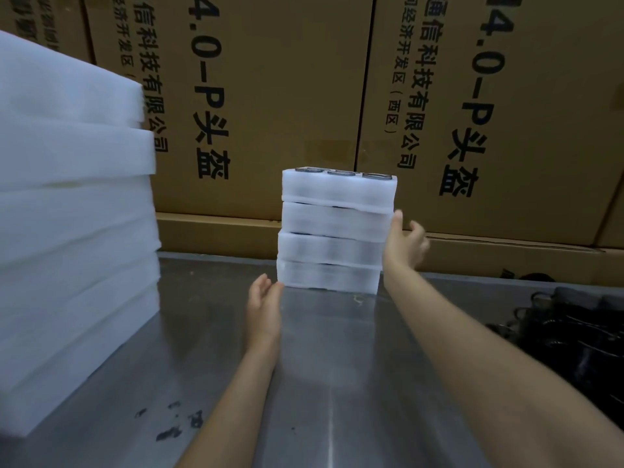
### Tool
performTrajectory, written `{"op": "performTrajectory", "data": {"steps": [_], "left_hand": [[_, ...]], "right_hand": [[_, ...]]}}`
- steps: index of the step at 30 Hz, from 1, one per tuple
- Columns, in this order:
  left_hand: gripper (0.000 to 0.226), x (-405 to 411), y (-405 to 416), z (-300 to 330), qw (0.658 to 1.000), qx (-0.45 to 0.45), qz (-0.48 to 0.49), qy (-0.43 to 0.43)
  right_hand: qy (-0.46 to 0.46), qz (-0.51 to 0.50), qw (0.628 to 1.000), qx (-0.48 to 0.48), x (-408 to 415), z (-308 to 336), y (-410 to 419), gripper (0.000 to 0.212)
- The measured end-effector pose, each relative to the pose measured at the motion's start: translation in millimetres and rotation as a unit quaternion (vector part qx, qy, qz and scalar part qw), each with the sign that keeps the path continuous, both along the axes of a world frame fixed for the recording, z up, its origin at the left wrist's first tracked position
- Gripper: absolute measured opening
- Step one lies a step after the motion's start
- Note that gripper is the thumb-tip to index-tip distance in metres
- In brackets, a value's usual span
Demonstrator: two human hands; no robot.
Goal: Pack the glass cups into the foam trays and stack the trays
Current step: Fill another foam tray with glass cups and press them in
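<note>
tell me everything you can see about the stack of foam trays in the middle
The stack of foam trays is four white, translucent foam trays piled upright on the metal table, in front of cardboard boxes. The layers sit slightly offset. Three dark round rims show in the top tray. The left hand touches the bottom tray's left corner; the right hand rests against the stack's right side, fingers straight.

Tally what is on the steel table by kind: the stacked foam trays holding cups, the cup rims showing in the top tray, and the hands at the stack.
White foam trays stacked in the middle: 4
Dark round cup rims in the top tray: 3
Hands at the stack, left hand and right hand: 2
Total: 9
</note>
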State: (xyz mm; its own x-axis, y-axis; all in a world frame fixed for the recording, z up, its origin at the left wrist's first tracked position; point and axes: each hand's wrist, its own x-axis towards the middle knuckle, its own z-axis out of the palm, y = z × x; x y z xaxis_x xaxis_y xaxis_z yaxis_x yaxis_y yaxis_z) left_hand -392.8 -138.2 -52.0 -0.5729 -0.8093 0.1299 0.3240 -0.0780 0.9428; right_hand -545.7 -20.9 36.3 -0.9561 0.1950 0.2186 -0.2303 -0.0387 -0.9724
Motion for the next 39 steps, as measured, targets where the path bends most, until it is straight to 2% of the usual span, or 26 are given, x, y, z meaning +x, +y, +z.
{"op": "performTrajectory", "data": {"steps": [2,4,7,12,15,18,21,27,31,34,37,39], "left_hand": [[0.051,-6.2,-4.8,1.0,1.000,-0.022,-0.003,-0.022],[0.058,-11.8,-10.8,0.7,0.998,-0.037,-0.006,-0.042],[0.065,-20.6,-20.9,-0.5,0.996,-0.053,-0.024,-0.067],[0.070,-34.1,-37.7,2.5,0.976,-0.134,-0.076,-0.157],[0.062,-38.2,-41.4,5.6,0.951,-0.196,-0.120,-0.205],[0.072,-39.6,-42.3,5.3,0.935,-0.214,-0.137,-0.247],[0.074,-38.0,-41.0,7.0,0.936,-0.211,-0.147,-0.241],[0.075,-35.9,-41.1,7.7,0.944,-0.203,-0.152,-0.210],[0.075,-33.8,-40.6,7.6,0.947,-0.214,-0.145,-0.190],[0.067,-33.0,-37.4,8.1,0.955,-0.205,-0.140,-0.163],[0.067,-28.0,-33.6,10.4,0.979,-0.133,-0.083,-0.128],[0.065,-19.1,-28.2,11.1,0.990,-0.086,-0.052,-0.096]], "right_hand": [[-0.045,0.064,0.996,-0.051,3.2,-33.7,3.4,0.062],[-0.031,0.132,0.988,-0.071,4.7,-47.7,-0.2,0.062],[0.009,0.190,0.981,-0.044,-0.7,-38.5,-10.8,0.066],[0.018,0.211,0.977,0.024,-16.1,-33.3,-16.2,0.077],[0.016,0.219,0.974,0.058,-24.5,-34.9,-18.1,0.087],[0.005,0.221,0.970,0.096,-29.0,-32.8,-20.0,0.094],[0.003,0.223,0.966,0.133,-27.7,-31.5,-17.3,0.098],[0.018,0.240,0.963,0.121,-21.2,-37.6,-12.7,0.094],[0.004,0.251,0.956,0.151,-19.5,-31.9,-9.9,0.096],[-0.004,0.262,0.953,0.152,-13.2,-32.9,-3.1,0.099],[-0.063,0.238,0.966,0.079,8.2,-54.6,-0.3,0.096],[-0.065,0.194,0.975,0.084,25.2,-73.1,2.2,0.085]]}}
